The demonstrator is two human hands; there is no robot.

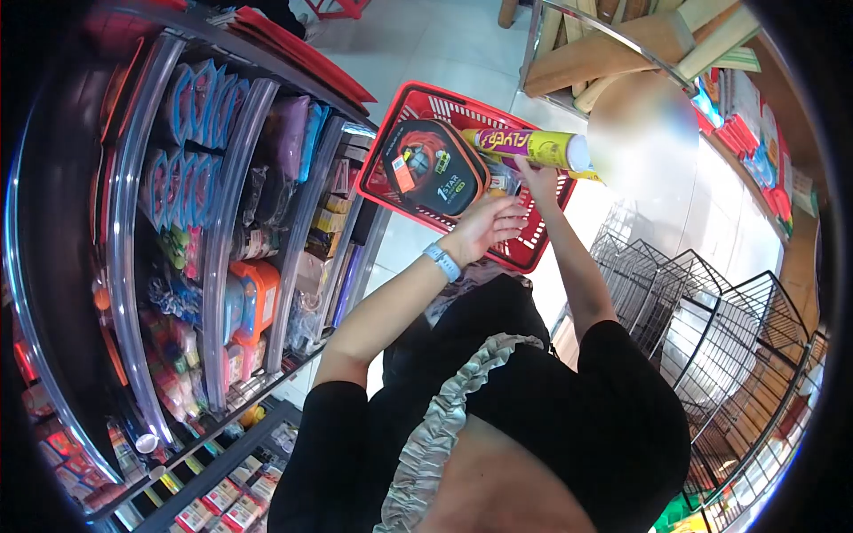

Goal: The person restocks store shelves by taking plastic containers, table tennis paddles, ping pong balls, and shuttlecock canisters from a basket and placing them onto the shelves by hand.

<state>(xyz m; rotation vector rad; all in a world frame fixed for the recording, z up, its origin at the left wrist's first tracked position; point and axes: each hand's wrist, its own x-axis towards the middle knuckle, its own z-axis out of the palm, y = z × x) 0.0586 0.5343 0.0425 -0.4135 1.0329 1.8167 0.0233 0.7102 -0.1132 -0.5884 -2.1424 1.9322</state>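
A red shopping basket (pixel 392 104) sits on the floor in front of me. Inside it lies a black paddle-shaped pack marked "1 STAR" (pixel 451 188), with an orange-and-grey item (pixel 425 158) on top. A yellow-and-purple tube lettered "FLYER" (pixel 551 147) lies across the basket's right side, its pale end over the rim; part of another yellow tube shows beneath. My right hand (pixel 538 184) has its fingers at the tube's underside, gripping it. My left hand (pixel 490 222), with a light blue watch at the wrist, hovers over the basket's near side, fingers loosely extended and holding nothing.
Shelves (pixel 222 222) of packaged goods stand close on my left. Black wire racks (pixel 702 311) are on my right. Wooden bats (pixel 613 58) fill a metal-framed stand at the upper right. Pale tiled floor (pixel 435 53) surrounds the basket.
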